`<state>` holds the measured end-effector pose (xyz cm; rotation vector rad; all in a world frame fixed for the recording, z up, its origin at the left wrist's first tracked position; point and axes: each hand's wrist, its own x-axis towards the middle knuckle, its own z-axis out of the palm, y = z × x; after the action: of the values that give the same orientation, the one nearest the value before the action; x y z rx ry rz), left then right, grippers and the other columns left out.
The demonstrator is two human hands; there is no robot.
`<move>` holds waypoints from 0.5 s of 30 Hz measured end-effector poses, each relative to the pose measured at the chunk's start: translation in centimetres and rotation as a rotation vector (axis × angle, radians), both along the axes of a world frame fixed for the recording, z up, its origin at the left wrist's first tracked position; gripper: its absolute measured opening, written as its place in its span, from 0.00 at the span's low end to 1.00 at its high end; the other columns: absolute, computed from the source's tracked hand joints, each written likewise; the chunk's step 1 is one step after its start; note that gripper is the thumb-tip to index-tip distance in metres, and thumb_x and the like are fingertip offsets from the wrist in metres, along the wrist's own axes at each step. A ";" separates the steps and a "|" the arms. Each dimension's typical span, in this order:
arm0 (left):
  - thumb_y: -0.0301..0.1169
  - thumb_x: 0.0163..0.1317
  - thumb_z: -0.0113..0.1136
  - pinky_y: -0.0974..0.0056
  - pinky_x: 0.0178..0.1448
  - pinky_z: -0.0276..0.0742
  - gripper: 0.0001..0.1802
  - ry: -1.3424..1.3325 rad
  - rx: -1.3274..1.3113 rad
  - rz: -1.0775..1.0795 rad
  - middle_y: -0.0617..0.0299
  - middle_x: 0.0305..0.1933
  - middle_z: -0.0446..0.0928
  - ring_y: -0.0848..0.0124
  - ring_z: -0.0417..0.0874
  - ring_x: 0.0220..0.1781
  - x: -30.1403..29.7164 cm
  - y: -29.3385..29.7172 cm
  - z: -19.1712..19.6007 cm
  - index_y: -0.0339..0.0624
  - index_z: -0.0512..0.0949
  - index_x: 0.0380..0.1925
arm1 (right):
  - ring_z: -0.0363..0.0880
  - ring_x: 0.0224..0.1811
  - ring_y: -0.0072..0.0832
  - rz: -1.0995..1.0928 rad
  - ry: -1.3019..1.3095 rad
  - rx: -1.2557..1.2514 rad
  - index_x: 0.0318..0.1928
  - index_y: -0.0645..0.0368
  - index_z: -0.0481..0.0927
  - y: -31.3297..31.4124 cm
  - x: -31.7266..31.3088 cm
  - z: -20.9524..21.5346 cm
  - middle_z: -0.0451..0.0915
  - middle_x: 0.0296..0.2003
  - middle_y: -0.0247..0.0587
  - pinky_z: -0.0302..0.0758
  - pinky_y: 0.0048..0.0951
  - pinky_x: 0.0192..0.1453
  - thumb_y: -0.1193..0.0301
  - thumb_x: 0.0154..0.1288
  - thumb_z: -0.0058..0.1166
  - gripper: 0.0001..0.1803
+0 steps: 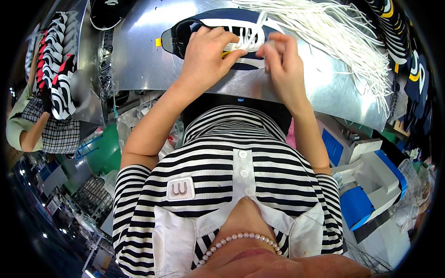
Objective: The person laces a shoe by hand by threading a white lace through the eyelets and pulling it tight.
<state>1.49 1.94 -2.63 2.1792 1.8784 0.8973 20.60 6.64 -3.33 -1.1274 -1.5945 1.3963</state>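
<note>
Brushed metal tabletop [139, 76] lies around both hands, with loose white laces [324, 39] beyond the right hand [285, 58]. Under the left hand [206, 51] sits a navy-and-white shoe [227, 22]. The left thumb and forefinger are parted; hidden fingers may clasp it, I cannot tell. The right fingers curl close at the lacing's toe end, their pinch blurred. Threading seems in hand; the next move likely calls for drawing the raised lace [261, 22] through.

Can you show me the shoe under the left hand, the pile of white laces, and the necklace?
Shoe [227, 22], head view: the white stripe on its far side.
White laces [324, 34], head view: the middle of the pile.
Necklace [251, 235], head view: a pearl near its middle.
</note>
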 end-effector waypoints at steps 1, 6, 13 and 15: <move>0.38 0.54 0.73 0.59 0.43 0.72 0.15 0.002 0.000 0.000 0.61 0.36 0.81 0.58 0.76 0.37 0.0 0.0 0.0 0.40 0.83 0.36 | 0.87 0.37 0.34 0.088 -0.095 0.001 0.48 0.62 0.75 -0.6 0.6 0.2 0.86 0.34 0.47 0.80 0.31 0.42 0.70 0.70 0.56 0.10; 0.38 0.54 0.72 0.59 0.42 0.72 0.15 0.020 -0.007 -0.021 0.61 0.35 0.80 0.59 0.76 0.37 -0.2 0.1 0.1 0.40 0.83 0.35 | 0.88 0.38 0.39 0.130 -0.233 0.085 0.44 0.62 0.79 -1.9 1.3 -0.1 0.86 0.34 0.48 0.80 0.31 0.41 0.70 0.66 0.61 0.10; 0.38 0.53 0.73 0.59 0.42 0.72 0.15 -0.006 0.011 -0.061 0.61 0.34 0.79 0.59 0.76 0.36 -0.1 -0.2 0.0 0.40 0.82 0.34 | 0.88 0.36 0.38 0.121 -0.157 0.098 0.42 0.62 0.81 -1.4 1.2 -0.8 0.87 0.33 0.46 0.80 0.30 0.39 0.71 0.64 0.62 0.09; 0.37 0.53 0.73 0.59 0.42 0.72 0.15 -0.022 0.006 -0.067 0.60 0.34 0.79 0.59 0.76 0.36 -0.1 -0.3 -0.1 0.39 0.82 0.34 | 0.88 0.35 0.38 0.136 -0.170 0.083 0.42 0.62 0.81 -1.4 1.1 -0.9 0.87 0.32 0.46 0.80 0.30 0.39 0.71 0.65 0.61 0.09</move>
<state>1.43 1.61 -2.73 2.2121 1.7837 0.9118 21.66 5.20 -4.27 -1.1318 -1.8630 1.3351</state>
